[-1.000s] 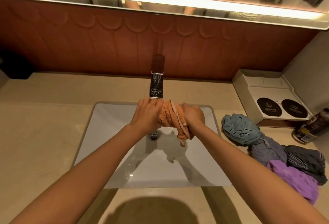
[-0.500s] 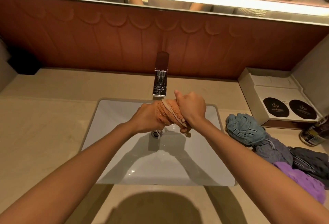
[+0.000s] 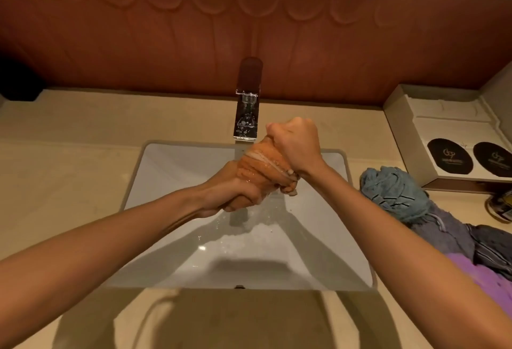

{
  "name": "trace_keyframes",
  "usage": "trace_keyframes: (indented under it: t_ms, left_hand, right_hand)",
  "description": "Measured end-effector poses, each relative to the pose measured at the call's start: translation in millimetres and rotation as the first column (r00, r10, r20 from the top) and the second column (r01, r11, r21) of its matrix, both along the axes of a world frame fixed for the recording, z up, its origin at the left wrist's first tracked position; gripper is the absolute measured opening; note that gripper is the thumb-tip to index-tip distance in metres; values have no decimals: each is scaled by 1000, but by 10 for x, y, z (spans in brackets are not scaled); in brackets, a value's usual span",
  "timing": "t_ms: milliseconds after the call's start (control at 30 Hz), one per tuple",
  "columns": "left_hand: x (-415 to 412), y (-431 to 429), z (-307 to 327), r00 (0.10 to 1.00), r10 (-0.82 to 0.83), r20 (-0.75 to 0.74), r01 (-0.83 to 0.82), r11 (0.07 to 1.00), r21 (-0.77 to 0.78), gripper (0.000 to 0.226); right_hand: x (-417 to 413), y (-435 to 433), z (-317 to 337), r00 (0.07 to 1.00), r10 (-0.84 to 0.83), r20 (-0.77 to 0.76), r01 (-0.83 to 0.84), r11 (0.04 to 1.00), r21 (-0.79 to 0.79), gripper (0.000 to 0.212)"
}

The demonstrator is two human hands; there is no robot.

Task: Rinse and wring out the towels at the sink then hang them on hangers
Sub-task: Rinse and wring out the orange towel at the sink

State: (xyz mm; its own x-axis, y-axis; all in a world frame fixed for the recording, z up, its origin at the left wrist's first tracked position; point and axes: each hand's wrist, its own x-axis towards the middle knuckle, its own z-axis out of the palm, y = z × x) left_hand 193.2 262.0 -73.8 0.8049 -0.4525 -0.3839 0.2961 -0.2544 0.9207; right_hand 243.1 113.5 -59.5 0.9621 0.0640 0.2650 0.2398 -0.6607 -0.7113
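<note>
An orange towel [image 3: 259, 167] is twisted into a tight roll above the white sink [image 3: 171, 171], just in front of the chrome faucet [image 3: 246, 115]. My left hand [image 3: 231, 193] grips its lower end. My right hand [image 3: 297, 146] grips its upper end, fist turned over. Water drips and splashes into the basin below the towel. Several other towels lie in a row on the counter to the right: a blue one [image 3: 393, 193], a grey one [image 3: 440, 231], a dark striped one [image 3: 490, 249] and a purple one [image 3: 487, 279].
A beige counter [image 3: 61, 176] surrounds the sink. A white tray [image 3: 432, 118] with two dark round coasters stands at the back right, with a dark jar [image 3: 501, 204] just in front of it. A red-brown panelled wall [image 3: 138, 38] rises behind the faucet.
Both hands have twisted the orange towel tighter: my right hand rolled over and rose, my left dropped lower. Water now splashes into the basin. The view has tilted downward.
</note>
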Motion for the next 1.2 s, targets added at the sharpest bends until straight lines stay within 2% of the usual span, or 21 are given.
trace_keyframes:
  t_ms: [100,167,233,300,367,467,600,667,733,767,833,900,933,967,1033,1067,1100,1200]
  left_hand:
    - [52,-19,-52,1000,-20,9,20,996,82,30]
    - [88,-39,-73,998,-57,31,50,981,188,27]
    - [98,-38,-118,993,-76,86,49,960,275,41]
    - [99,-14,-167,984,-90,154,38,949,314,66]
    - [91,10,-196,977,-94,192,31,951,308,78]
    - [113,51,-223,978,-73,195,25,971,237,76]
    - [90,16,-180,989,-67,133,47,987,151,72]
    - [86,-22,-157,978,-13,209,-33,975,218,67]
    - [90,-28,-98,925,-14,380,-141,915,378,62]
    - [91,-26,-58,884,-43,466,-198,868,455,61]
    - [77,-6,-17,808,-91,583,-295,793,533,60]
    - [23,2,-10,742,-124,659,-358,758,545,65]
    - [-10,4,-8,708,-144,691,-381,746,546,67]
    - [-35,4,-5,677,-159,719,-401,738,542,69]
    - [-69,-6,3,616,-208,760,-423,726,542,72]
    - [-100,-18,3,580,-259,772,-413,724,553,74]
    - [-129,-24,-3,532,-330,780,-395,718,573,77]
    - [-200,-11,-14,373,-508,776,-394,671,628,84]
  right_hand:
    - [12,-10,-110,998,-41,-46,44,996,78,45]
    - [13,-56,-190,995,-54,-87,61,995,83,50]
    - [-5,-82,-225,988,-81,-134,91,994,65,57]
    - [-23,-85,-216,975,-99,-200,118,990,83,57]
    - [-41,-84,-195,959,-87,-269,119,987,106,56]
    - [-45,-92,-183,932,-34,-361,94,984,151,53]
    - [-43,-155,-118,925,-14,-379,96,975,199,50]
    - [-84,-176,-146,912,-56,-406,117,985,128,51]
    - [-175,-167,-223,872,-76,-483,159,978,133,51]
    - [-222,-181,-254,828,-69,-557,222,952,213,50]
    - [-296,-253,-325,659,5,-752,457,792,405,61]
    - [-437,-350,-411,478,167,-862,623,627,467,79]
    - [-518,-367,-443,413,298,-861,666,545,508,87]
    - [-574,-356,-474,386,432,-815,706,430,563,93]
    - [-611,-312,-433,439,582,-684,743,192,641,97]
    - [-599,-296,-386,485,592,-643,721,145,677,96]
    - [-578,-286,-313,517,583,-627,688,153,710,96]
    - [-534,-303,-120,532,539,-653,616,283,735,87]
